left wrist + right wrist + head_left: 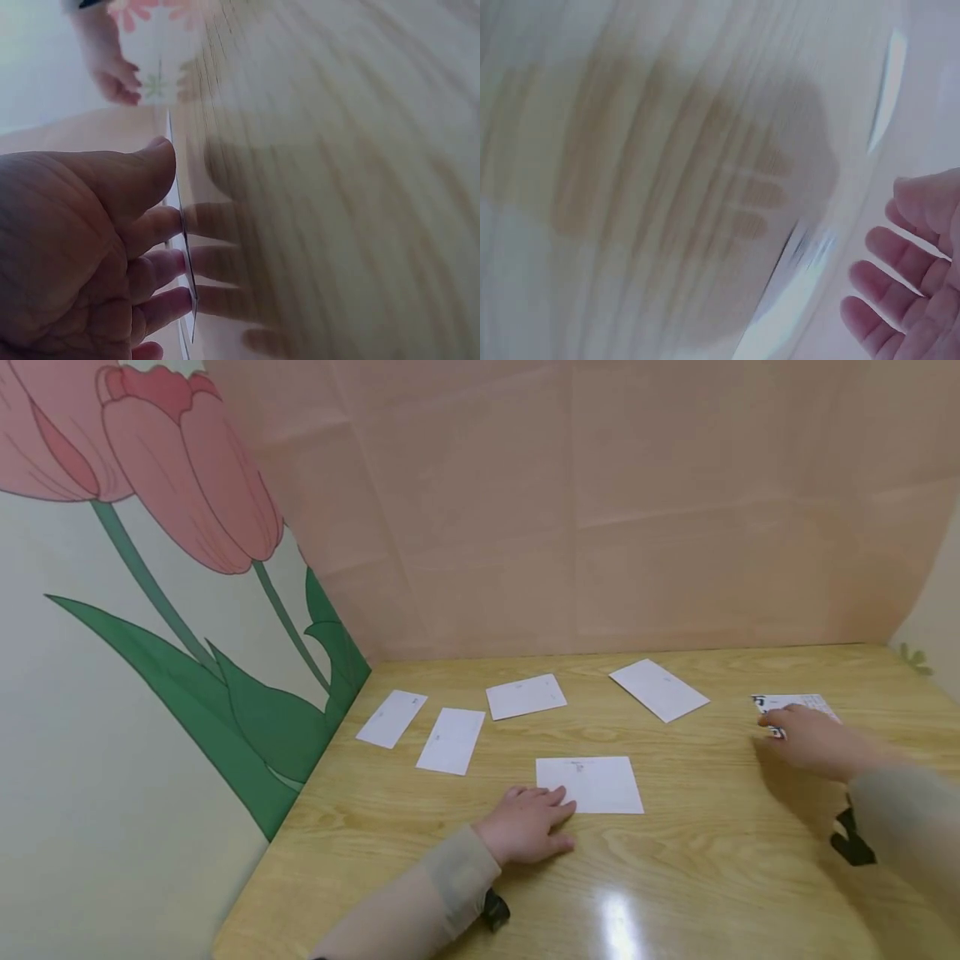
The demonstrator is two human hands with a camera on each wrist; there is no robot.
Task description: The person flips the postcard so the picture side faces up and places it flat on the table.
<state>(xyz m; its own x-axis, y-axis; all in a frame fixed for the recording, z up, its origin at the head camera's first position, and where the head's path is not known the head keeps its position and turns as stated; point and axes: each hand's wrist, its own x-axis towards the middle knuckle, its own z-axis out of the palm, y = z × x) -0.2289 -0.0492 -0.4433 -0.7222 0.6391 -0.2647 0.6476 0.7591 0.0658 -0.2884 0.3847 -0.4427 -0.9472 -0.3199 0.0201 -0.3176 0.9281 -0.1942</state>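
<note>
A white card [603,787] with a small faint print lies flat on the table in front of me. My left hand [527,825] rests at its near left corner, fingers spread and their tips on the card's edge. In the left wrist view the same card [187,277] shows edge-on under the fingertips. At the far right, my right hand [817,742] hovers over a card with dark printing [813,700], covering part of it. The right wrist view shows those fingers [877,289] loosely extended, apart from the card [787,315] and holding nothing.
More white cards lie spread across the back of the wooden table [697,868]: two at the left [392,718], one at the back middle [527,697] and one right of it [660,691]. A pink backdrop [562,527] rises behind; a tulip-painted wall [112,693] borders the left.
</note>
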